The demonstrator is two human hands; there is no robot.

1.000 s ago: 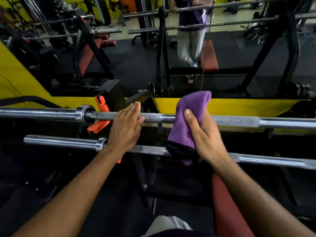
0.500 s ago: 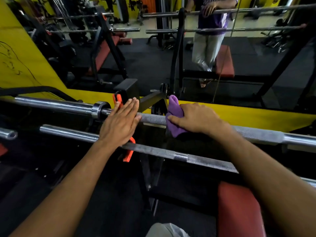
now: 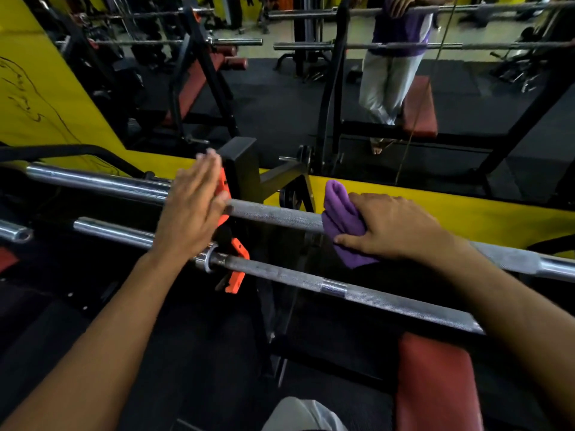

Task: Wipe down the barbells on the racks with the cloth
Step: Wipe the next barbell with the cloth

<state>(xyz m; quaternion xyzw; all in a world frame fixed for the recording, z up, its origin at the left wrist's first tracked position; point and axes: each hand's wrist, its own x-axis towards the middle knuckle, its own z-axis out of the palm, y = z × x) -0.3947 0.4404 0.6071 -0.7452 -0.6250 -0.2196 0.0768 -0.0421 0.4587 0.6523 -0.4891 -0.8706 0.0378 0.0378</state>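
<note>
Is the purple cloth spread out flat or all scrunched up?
Scrunched up. The purple cloth is bunched in folds around the upper knurled steel barbell, gripped by the right hand, with one end poking up.

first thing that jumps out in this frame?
The purple cloth, bunched round the upper barbell at centre right and gripped by the right hand. The left hand rests flat with straight fingers on the same bar near the orange collar. A second barbell runs just below, nearer the camera.
</note>
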